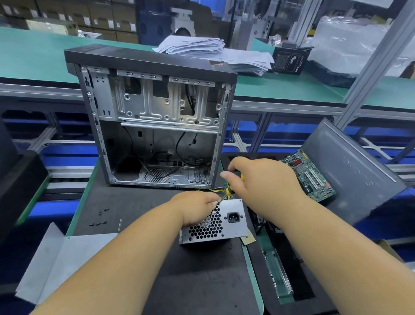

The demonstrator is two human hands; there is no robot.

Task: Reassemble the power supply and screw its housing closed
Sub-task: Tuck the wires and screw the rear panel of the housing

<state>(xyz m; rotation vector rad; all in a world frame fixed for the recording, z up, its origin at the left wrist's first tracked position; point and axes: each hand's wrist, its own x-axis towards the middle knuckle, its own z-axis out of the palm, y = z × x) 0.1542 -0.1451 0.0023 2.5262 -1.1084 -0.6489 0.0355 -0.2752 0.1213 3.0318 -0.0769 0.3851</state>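
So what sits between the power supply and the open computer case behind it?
In the head view, only yellow wires from the power supply cross the black mat before the case.

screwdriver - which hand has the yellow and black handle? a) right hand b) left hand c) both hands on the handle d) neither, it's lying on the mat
a: the right hand is curled round the handle of the screwdriver, while the left hand rests on the power supply and touches the metal shaft near its tip.
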